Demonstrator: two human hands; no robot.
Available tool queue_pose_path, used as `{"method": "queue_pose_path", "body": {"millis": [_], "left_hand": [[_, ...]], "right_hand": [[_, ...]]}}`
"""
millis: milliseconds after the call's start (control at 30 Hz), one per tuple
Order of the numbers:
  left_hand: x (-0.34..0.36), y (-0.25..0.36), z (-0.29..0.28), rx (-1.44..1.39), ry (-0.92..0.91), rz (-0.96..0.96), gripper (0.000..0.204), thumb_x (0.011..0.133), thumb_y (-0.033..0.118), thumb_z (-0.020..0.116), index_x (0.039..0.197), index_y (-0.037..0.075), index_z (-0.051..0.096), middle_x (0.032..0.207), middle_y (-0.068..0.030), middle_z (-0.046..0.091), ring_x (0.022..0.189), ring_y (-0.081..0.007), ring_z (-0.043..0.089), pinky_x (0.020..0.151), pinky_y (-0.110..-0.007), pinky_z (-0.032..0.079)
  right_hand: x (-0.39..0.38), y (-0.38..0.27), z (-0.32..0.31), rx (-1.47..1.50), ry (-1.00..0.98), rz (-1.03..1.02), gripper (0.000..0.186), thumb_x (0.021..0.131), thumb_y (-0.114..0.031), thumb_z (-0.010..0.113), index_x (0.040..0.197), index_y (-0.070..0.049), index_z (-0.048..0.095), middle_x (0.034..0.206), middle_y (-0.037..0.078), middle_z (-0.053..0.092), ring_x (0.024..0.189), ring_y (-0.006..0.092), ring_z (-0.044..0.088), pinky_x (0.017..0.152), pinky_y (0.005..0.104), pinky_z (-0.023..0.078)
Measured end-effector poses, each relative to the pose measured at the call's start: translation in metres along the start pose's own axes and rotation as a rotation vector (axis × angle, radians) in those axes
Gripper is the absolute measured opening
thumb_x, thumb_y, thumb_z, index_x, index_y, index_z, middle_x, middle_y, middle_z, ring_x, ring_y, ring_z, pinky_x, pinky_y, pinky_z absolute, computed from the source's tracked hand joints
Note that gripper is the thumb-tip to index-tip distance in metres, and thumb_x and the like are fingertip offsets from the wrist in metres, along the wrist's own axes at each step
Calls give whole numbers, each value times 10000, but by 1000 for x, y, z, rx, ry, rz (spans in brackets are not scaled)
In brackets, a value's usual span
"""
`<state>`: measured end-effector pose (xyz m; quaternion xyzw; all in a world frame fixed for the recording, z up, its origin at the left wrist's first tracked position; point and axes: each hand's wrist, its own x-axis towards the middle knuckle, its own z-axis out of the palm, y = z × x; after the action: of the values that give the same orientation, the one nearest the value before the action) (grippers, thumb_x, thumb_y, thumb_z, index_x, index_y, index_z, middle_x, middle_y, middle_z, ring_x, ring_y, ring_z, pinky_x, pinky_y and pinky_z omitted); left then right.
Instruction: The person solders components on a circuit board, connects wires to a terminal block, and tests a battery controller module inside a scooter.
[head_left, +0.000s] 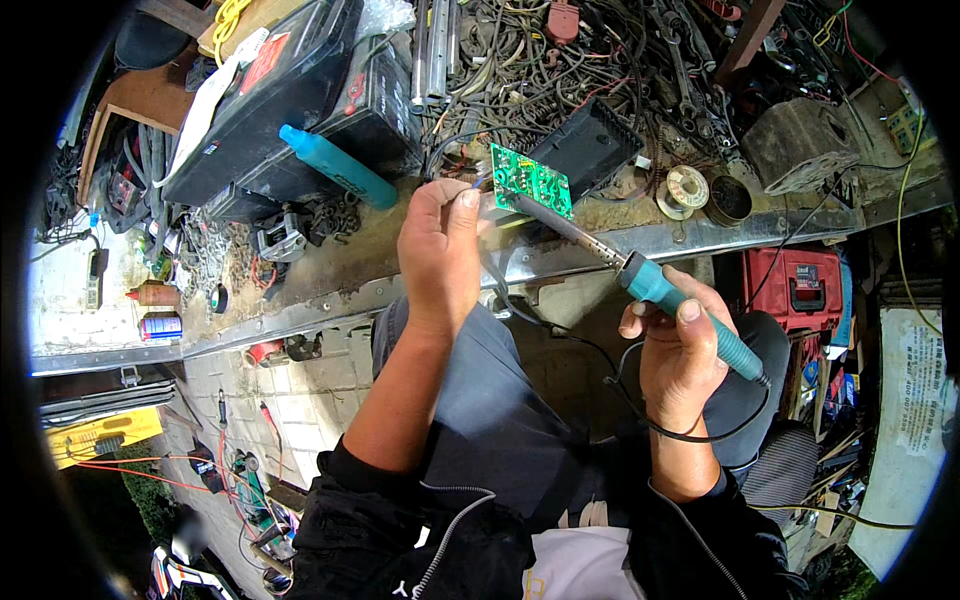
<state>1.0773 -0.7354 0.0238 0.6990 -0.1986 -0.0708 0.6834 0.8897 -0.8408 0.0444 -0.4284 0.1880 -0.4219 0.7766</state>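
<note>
My right hand is wrapped round the teal handle of a soldering iron. The iron's dark tip reaches up and left to the lower edge of a green circuit board; I cannot tell whether it touches. Left of the board, my left hand is closed in a pinch, thumb against fingers, on a thin wire at the board's side. A black plastic housing lies open just behind the board. From the iron's rear end a black cord loops below my right wrist.
On the bench, a solder spool and a round tin stand right of the board. A teal tube leans against black batteries at left. Cables and wrenches are heaped behind. A red case sits below the metal bench edge.
</note>
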Motion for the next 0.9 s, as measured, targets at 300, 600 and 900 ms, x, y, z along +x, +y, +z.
{"method": "queue_pose_path", "body": {"millis": [300,600,900], "left_hand": [[1,-6,1,21,4,77,86,923,34,569,1006,17,560,927,-35,570,820,-93,568,707,-250,503],[3,-9,-1,284,26,230,129,876,6,576,1002,1,599,921,-118,583,823,-240,588,749,-318,474],[3,-10,-6,465,-56,274,171,974,86,506,1091,-14,581,1008,-73,606,893,-128,599,750,-277,525]], "right_hand": [[-1,-3,1,-51,10,-1,396,882,-234,628,1064,111,562,900,248,640,648,265,634,583,338,535],[1,-1,0,-3,0,3,373,887,-218,600,1067,106,558,890,243,637,625,264,622,602,354,526],[23,18,5,-3,-72,-224,547,940,-373,569,1277,43,457,1069,215,621,891,272,649,799,396,532]]}}
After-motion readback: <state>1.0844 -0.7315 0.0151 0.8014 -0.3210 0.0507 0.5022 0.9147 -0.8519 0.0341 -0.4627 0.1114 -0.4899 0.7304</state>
